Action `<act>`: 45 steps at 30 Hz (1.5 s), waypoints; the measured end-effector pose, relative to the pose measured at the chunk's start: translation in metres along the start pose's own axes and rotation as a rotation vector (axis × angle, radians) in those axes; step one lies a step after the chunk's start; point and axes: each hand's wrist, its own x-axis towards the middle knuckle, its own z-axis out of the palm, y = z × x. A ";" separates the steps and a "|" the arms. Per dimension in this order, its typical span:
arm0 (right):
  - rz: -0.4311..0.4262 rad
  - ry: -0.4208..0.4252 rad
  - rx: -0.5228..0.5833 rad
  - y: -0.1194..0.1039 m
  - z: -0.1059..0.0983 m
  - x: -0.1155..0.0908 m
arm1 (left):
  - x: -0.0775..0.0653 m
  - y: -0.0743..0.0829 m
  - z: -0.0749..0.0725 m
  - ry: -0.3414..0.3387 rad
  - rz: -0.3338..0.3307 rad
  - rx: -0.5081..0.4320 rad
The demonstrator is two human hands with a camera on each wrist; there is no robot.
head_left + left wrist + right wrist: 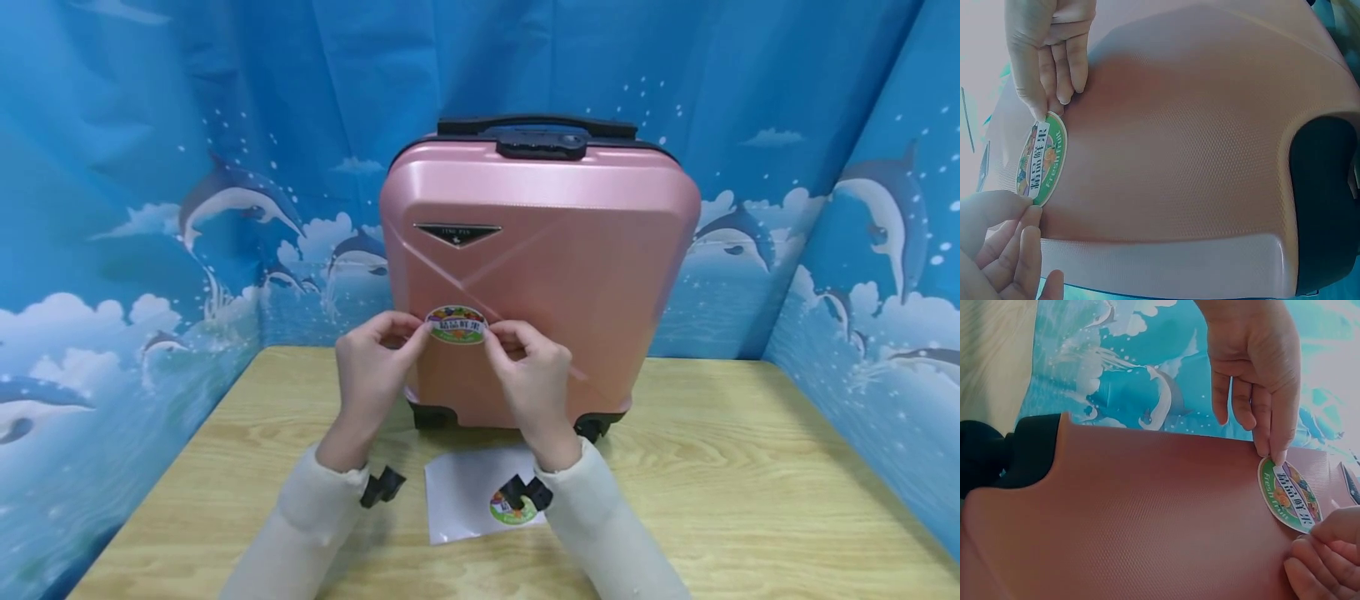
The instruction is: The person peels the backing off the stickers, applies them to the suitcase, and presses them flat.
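Note:
An oval fruit sticker (457,325), green with a coloured fruit print, is stretched between both hands in front of the pink suitcase (555,283). My left hand (372,360) pinches its left end between thumb and index finger. At the opposite end, my right hand (531,371) pinches it the same way. In the left wrist view the sticker (1042,159) lies close over the suitcase shell (1179,144); whether its back touches the shell, I cannot tell. The right wrist view has the sticker (1289,495) near the suitcase's side edge, thumbs at both ends.
A white backing sheet (457,492) with another oval sticker (512,508) lies on the wooden table (750,500), partly under the right wrist. The suitcase stands upright on black wheels (592,427), its black handle (536,125) on top. Blue dolphin-print curtains (300,100) surround the table.

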 end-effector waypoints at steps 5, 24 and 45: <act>-0.059 0.017 -0.090 -0.003 0.002 0.001 | 0.000 -0.001 0.000 0.005 0.006 -0.006; -0.108 0.030 -0.170 -0.004 0.004 0.000 | -0.002 0.008 0.006 -0.006 0.053 -0.082; -0.109 -0.095 -0.137 0.014 -0.025 -0.008 | -0.001 0.034 0.034 -0.133 0.016 -0.203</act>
